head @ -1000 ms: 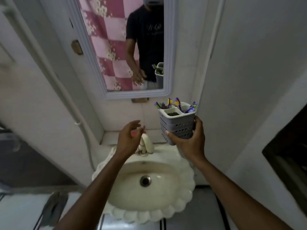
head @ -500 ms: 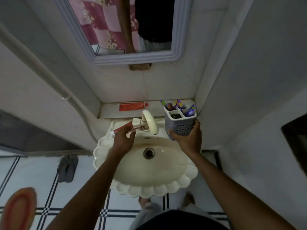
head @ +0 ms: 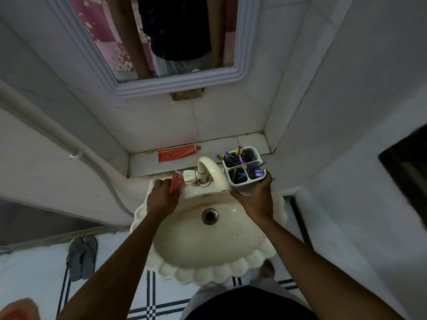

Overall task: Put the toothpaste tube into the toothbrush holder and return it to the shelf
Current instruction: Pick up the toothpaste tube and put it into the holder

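Left hand [head: 161, 199] closing on red tube [head: 176, 184] at tap's 9 o'clock; soft, light, pinch mid-body. Right hand [head: 255, 202] grips holder [head: 242, 172].

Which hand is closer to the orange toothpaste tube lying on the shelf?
Left. The left hand sits at the sink's back edge, just below the orange toothpaste tube, gripping a smaller red tube. The right hand is farther right, holding the toothbrush holder.
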`<state>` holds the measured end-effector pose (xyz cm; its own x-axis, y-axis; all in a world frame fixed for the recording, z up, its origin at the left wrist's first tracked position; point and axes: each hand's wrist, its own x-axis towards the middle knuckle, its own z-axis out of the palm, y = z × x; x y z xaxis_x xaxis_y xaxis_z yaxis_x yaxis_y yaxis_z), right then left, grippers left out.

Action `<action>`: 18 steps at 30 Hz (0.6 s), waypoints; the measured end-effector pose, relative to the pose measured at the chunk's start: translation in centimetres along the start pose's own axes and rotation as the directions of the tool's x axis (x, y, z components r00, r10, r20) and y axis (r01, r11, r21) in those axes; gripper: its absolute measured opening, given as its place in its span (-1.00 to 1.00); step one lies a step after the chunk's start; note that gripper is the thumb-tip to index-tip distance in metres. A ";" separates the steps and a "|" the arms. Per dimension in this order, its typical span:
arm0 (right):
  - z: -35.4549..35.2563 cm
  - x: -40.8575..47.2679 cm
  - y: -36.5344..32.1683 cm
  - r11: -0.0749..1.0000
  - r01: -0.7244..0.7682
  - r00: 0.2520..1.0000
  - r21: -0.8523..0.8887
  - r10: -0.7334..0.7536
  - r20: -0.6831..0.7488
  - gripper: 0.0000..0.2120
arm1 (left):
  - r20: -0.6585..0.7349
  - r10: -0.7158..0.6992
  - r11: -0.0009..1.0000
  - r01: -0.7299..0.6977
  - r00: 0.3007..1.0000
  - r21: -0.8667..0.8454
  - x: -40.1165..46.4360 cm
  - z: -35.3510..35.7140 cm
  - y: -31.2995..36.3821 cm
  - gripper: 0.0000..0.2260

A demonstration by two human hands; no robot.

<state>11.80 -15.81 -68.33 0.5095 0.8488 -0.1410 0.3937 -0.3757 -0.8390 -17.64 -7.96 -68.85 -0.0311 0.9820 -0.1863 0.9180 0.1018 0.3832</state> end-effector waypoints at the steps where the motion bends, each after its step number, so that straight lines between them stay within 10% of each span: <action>1: -0.2 -0.2 -0.1 1.000 0.013 1.000 0.011 -0.013 -0.001 0.31 | -0.003 -0.041 0.996 0.041 0.999 -0.074 -0.4 -0.4 -0.1 -0.63; 10: -2.4 -0.7 -1.1 0.995 0.091 0.996 0.049 -0.091 0.003 0.24 | -0.148 -0.108 0.896 0.032 0.983 -0.444 -5.2 -4.4 0.7 -0.62; 18: -3.6 -0.3 -1.6 0.989 0.137 0.990 0.051 -0.139 0.022 0.16 | -0.512 0.081 0.751 -0.390 0.855 -0.532 -8.6 -12.3 12.3 -0.87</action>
<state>13.73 -16.81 -65.05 0.4328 0.9008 -0.0351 0.4205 -0.2361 -0.8760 -10.96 -13.15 -51.45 -0.1547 0.9293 0.3355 0.4916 -0.2221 0.8420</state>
